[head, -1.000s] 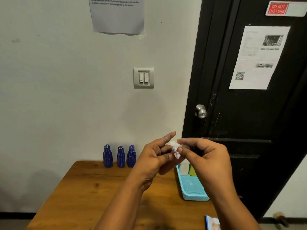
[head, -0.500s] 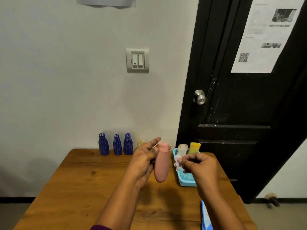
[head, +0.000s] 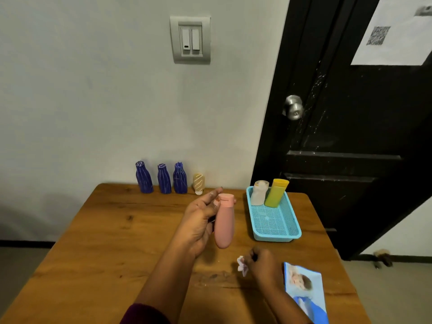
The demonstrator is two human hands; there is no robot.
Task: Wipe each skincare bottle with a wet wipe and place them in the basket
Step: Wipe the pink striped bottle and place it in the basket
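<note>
My left hand (head: pixel 198 225) holds a pink bottle (head: pixel 225 222) upright above the middle of the wooden table (head: pixel 112 242), cap at the top. Lower and to the right, my right hand (head: pixel 263 265) pinches a small crumpled wet wipe (head: pixel 242 266) just over the tabletop. A light blue basket (head: pixel 275 232) sits right of the bottle, with a white bottle (head: pixel 259 192) and a yellow bottle (head: pixel 275 192) leaning at its far end. Three dark blue bottles (head: pixel 163 178) and a small beige striped bottle (head: pixel 199 183) stand along the wall.
A blue wet-wipe pack (head: pixel 306 291) lies at the table's near right corner. A black door (head: pixel 350 113) with a metal knob (head: pixel 293 109) stands behind the basket. The table's back edge meets a grey wall.
My right hand has dropped with the wipe from beside the pink bottle down toward the tabletop. The view has tilted downward. My left hand keeps the pink bottle upright.
</note>
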